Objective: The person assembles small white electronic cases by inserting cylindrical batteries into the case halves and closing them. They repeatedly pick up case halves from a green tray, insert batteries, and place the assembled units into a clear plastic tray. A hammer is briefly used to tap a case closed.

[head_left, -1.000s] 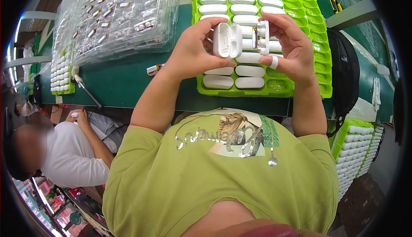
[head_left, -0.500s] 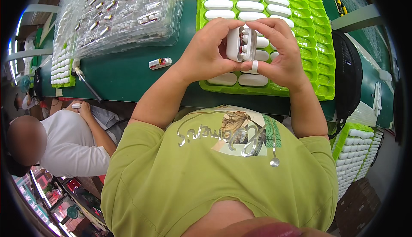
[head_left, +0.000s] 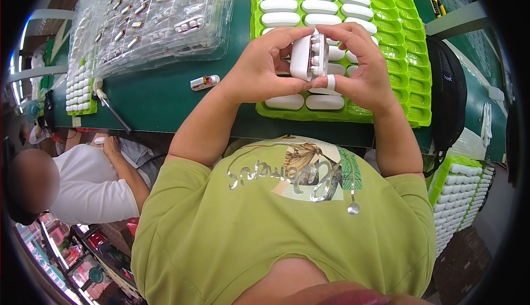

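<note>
Between my two hands is a small white plastic case [head_left: 300,60], held on edge above a green tray [head_left: 397,84]. Its white shell and the inner part with small white and reddish pieces [head_left: 317,56] stand slightly apart along a gap. My left hand [head_left: 264,66] grips the shell side, thumb below and fingers above. On the other side my right hand [head_left: 358,65] pinches the inner part at top and bottom; a white band wraps one of its digits. Beneath the hands, white oval cases [head_left: 324,102] lie in rows in the tray.
Left of my arm lies a loose clear capsule-like piece [head_left: 205,82] on the green table [head_left: 160,98]. Clear trays of small parts [head_left: 160,23] are stacked farther left. A black bag [head_left: 447,95] hangs at right. A seated person in white [head_left: 96,178] holds a small white object.
The case has turned slightly in my hands, so more of its smooth white shell shows. My fingers have shifted a little around it. The person at left has lowered their hands slightly.
</note>
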Demonstrator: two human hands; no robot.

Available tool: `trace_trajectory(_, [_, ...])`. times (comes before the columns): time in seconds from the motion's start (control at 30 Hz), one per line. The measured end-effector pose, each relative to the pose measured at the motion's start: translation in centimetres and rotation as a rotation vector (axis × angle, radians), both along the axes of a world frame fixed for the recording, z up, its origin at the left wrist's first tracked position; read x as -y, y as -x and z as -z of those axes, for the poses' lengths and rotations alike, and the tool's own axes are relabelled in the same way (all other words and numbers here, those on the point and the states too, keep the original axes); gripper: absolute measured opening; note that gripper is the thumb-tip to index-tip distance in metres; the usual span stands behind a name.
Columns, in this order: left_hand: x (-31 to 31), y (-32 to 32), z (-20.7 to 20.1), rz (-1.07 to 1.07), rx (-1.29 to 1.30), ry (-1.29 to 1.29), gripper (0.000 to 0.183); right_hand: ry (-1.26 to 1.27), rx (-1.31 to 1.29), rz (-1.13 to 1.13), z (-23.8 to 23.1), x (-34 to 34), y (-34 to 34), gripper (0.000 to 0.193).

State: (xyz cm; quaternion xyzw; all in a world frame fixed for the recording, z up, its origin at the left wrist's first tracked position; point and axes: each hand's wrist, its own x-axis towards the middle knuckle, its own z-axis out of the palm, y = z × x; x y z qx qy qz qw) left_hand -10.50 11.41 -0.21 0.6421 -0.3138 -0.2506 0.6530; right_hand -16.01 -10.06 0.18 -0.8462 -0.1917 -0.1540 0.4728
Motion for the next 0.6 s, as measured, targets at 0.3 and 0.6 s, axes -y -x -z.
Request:
trace_trajectory(0.3, [-0.3, -0.5, 0.9, 0.003, -0.075, 0.052, 0.079, -0.067, -0.065, -0.004, -0.2, 0.0, 0.2, 0.069])
trace_trajectory(0.6, [0.1, 0.0, 0.3, -0.048, 0.031, 0.016, 0.078, -0.058, 0.008, 0.010, -0.3, -0.3, 0.3, 0.068])
